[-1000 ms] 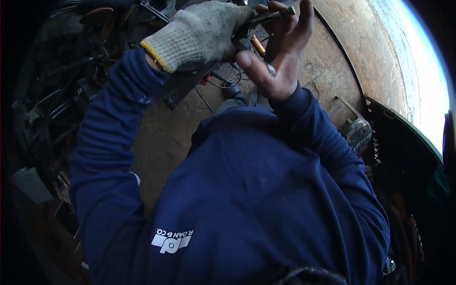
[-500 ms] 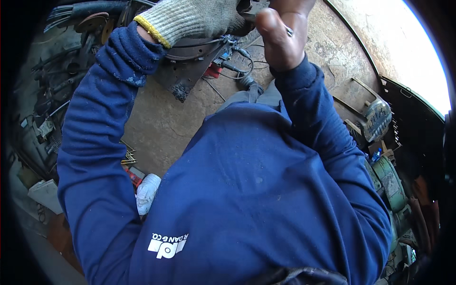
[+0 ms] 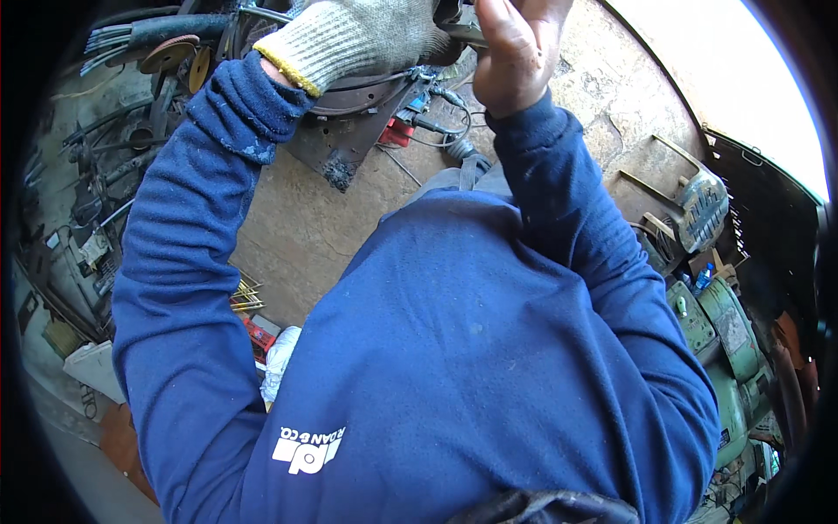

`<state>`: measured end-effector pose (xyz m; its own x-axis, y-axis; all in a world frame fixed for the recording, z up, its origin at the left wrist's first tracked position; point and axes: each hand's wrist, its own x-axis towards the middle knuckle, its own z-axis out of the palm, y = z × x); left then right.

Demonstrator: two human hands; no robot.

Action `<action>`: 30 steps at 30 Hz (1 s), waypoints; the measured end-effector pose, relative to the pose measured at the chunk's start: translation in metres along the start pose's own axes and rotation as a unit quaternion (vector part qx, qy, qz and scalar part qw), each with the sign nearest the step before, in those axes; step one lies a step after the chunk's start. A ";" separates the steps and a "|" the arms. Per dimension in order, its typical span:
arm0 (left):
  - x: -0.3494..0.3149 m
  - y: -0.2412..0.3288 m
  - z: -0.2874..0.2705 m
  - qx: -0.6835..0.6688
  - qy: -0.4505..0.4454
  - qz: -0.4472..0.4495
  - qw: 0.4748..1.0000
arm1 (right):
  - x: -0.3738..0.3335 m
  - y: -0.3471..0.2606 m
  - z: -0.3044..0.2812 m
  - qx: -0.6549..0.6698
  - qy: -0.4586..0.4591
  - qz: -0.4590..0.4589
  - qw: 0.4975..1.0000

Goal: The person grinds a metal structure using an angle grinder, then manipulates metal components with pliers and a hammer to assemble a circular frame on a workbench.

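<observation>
My left hand [image 3: 362, 39], in a grey knitted glove with a yellow cuff, is closed around a dark metal part [image 3: 449, 10] at the top edge of the view. Most of that part is cut off or hidden by the glove. Beside it, my bare right hand [image 3: 517, 61] has its thumb raised and its fingers curled around a narrow grey metal bar [image 3: 464, 35]. The bar reaches across to the gloved fingers; its kind cannot be made out. Below the glove is a rusty metal plate [image 3: 325, 144] with a rounded piece on it.
Cables and a blue-and-black connector [image 3: 417, 103] lie by the plate, near a red object [image 3: 397, 134]. Grinding discs [image 3: 169, 54] and metal scraps crowd the left. Yellow rods [image 3: 248, 295] lie on the floor [image 3: 288, 236]. At right are a metal pedal [image 3: 704, 210] and a green machine [image 3: 729, 323].
My right hand has shifted slightly left and up and turned, so more of the grey bar shows between the hands. The gloved hand has moved slightly right. The view has shifted a little.
</observation>
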<state>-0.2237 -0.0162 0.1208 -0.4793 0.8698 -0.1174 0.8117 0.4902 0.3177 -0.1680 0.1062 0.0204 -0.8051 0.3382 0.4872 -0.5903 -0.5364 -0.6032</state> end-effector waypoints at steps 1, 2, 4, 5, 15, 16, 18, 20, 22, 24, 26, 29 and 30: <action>0.001 0.004 -0.004 -0.012 -0.016 -0.007 1.000 | 0.000 -0.004 -0.001 -0.033 -0.005 0.004 0.999; 0.003 0.006 -0.007 -0.024 -0.032 -0.014 0.999 | -0.001 -0.009 -0.003 -0.060 -0.017 0.016 0.998; 0.001 0.005 -0.003 -0.077 0.017 -0.040 0.996 | -0.002 -0.019 -0.003 -0.113 -0.044 0.039 0.992; 0.002 0.015 -0.010 -0.049 -0.035 -0.114 0.992 | 0.004 -0.028 -0.022 -0.140 -0.137 0.070 0.978; -0.001 0.011 0.002 -0.007 -0.017 -0.155 0.988 | 0.090 -0.094 -0.025 -0.598 -0.194 0.247 0.738; 0.000 0.014 -0.002 -0.013 -0.029 -0.166 0.986 | 0.096 -0.093 -0.025 -0.600 -0.219 0.251 0.727; -0.001 0.012 0.001 -0.015 -0.016 -0.162 0.987 | 0.102 -0.091 -0.029 -0.590 -0.257 0.241 0.726; -0.001 0.013 0.002 -0.023 -0.020 -0.165 0.986 | 0.101 -0.090 -0.037 -0.566 -0.282 0.216 0.744; 0.000 0.014 -0.001 -0.021 -0.029 -0.167 0.985 | 0.102 -0.094 -0.040 -0.554 -0.326 0.144 0.753; -0.001 0.015 -0.001 -0.019 -0.039 -0.170 0.985 | 0.100 -0.095 -0.041 -0.525 -0.338 0.129 0.770; -0.001 0.017 0.001 -0.008 -0.046 -0.187 0.981 | 0.098 -0.093 -0.041 -0.483 -0.319 0.168 0.798; 0.005 0.020 -0.004 -0.008 -0.055 -0.186 0.981 | 0.109 -0.107 -0.043 -0.602 -0.392 0.130 0.683; 0.008 0.022 -0.006 -0.010 -0.057 -0.180 0.982 | 0.112 -0.103 -0.056 -0.644 -0.449 0.018 0.619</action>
<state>-0.2117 0.0006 0.1322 -0.6923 0.6416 -0.3304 0.5894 0.7668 0.2542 -0.2012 0.2426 0.1016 -0.8042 -0.5322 0.2647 -0.5943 0.7264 -0.3451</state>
